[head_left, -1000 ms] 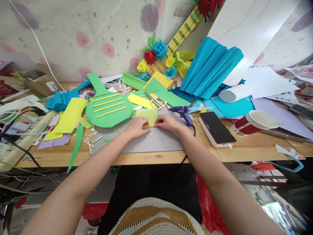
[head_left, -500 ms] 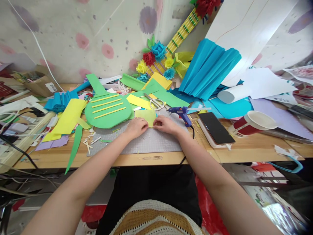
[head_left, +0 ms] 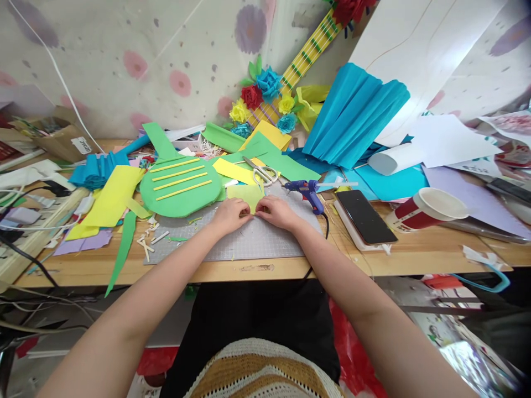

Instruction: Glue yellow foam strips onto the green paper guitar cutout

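The left hand (head_left: 232,214) and right hand (head_left: 275,211) are nearly closed, fingers bent, thumbs and fingertips pinching the near edge of a small pale-yellow paper sheet (head_left: 245,194) that lies between and just beyond them. Beneath both spreads a gray gridded cutting mat (head_left: 261,243). Left of the left hand is a green guitar-shaped paper cut-out (head_left: 180,203) with four yellow strips (head_left: 182,188); near the right hand, to its right, a blue glue gun (head_left: 306,192); beyond it, light-handled scissors (head_left: 265,176), apart from the fingers.
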### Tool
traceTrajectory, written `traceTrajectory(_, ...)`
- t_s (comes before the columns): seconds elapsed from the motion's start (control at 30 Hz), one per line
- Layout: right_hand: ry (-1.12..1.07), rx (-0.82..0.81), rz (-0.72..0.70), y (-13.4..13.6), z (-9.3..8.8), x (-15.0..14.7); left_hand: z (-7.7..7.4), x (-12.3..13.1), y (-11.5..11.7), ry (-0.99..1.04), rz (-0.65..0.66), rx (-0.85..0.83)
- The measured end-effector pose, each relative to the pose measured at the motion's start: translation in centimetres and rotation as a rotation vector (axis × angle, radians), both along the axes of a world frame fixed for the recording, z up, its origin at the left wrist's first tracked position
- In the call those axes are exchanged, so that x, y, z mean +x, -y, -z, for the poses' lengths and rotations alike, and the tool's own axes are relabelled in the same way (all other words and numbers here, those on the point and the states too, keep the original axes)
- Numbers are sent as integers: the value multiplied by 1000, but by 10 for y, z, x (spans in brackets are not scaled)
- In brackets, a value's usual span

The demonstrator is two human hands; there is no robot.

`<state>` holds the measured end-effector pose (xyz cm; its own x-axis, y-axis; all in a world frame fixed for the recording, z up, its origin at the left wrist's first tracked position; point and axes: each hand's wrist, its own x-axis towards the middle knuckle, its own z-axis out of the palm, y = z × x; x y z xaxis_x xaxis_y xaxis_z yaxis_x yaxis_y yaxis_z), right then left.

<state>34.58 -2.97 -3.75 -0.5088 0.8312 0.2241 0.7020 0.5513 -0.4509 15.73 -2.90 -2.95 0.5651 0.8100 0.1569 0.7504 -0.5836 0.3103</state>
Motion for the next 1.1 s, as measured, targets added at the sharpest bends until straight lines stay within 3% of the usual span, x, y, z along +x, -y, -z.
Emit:
traceTrajectory(0.37,-43,-59,9,2,-5,5,-7,7,-8,40,-134,-206)
traceTrajectory(0.63,-74,-119,66,0,1,0,-10,14,-3,-7,-142,-103)
traceTrajectory(0.87,-184,-224,50,-3,3,11,-6,19,-9,68,-198,-254)
traceTrajectory(1.1,-195,-134,68,-5,3,24,-11,24,-9,59,-268,-308)
